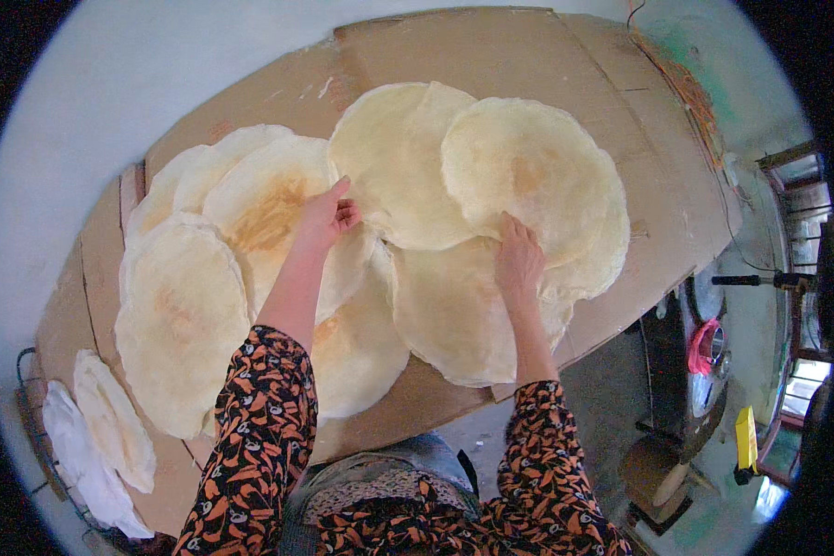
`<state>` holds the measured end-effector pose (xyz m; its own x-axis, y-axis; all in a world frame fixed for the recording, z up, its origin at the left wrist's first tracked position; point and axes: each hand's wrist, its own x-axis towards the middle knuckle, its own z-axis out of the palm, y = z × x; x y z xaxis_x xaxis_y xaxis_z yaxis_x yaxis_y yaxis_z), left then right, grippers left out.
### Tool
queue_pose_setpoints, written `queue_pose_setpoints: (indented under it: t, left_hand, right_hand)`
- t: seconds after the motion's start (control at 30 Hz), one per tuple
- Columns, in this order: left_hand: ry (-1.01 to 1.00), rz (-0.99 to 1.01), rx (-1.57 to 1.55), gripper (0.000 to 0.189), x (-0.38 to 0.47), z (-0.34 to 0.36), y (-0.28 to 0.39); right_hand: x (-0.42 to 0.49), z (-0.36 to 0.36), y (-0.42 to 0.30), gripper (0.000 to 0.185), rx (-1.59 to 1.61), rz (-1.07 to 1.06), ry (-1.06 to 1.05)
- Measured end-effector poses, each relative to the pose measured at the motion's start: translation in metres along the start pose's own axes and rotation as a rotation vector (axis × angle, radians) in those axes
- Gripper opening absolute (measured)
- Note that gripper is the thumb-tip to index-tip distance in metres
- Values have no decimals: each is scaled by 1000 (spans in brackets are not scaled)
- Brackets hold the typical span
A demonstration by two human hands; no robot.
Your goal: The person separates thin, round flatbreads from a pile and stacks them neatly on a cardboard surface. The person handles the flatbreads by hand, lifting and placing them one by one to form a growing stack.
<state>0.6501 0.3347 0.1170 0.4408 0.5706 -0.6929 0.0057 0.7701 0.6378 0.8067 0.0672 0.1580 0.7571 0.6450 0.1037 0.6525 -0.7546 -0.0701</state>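
Observation:
Several large, thin round flatbreads lie overlapping on flattened cardboard (pixel 459 42). My right hand (pixel 521 251) has its fingertips at the lower left edge of the top right flatbread (pixel 528 163), which rests over others; whether it pinches the edge cannot be told. My left hand (pixel 333 212) is over the meeting edges of a browned flatbread (pixel 271 208) and a paler flatbread (pixel 396 160), its thumb pointing up and its fingers curled. Another flatbread (pixel 181 320) lies at the left, and one more (pixel 459 306) lies lower, between my forearms.
A white cloth or bag (pixel 87 459) lies beside a smaller-looking flatbread (pixel 115 420) at the lower left. Beyond the cardboard's right edge stand a dark table (pixel 667 368) with a pink item (pixel 702 347), and a yellow object (pixel 746 439).

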Motion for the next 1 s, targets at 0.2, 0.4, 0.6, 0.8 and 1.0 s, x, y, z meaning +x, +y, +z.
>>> queue_pose_setpoints:
  t: [0.2, 0.4, 0.6, 0.8, 1.0]
  left_hand:
    - [238, 428, 1080, 29, -10, -8, 21]
    - [158, 175, 521, 30, -4, 8, 20]
    - [-1, 503, 690, 17, -3, 34, 33]
    - [-177, 694, 185, 11, -96, 94, 107]
    - [-488, 987, -55, 19, -171, -89, 141]
  right_hand:
    - [-12, 26, -9, 55, 76, 22, 183]
    - [3, 19, -2, 40, 35, 34, 127]
    - [20, 25, 33, 23, 260, 193, 210]
    - [52, 60, 165, 31, 289, 123, 294]
    - [85, 82, 294, 30, 493, 278, 182]
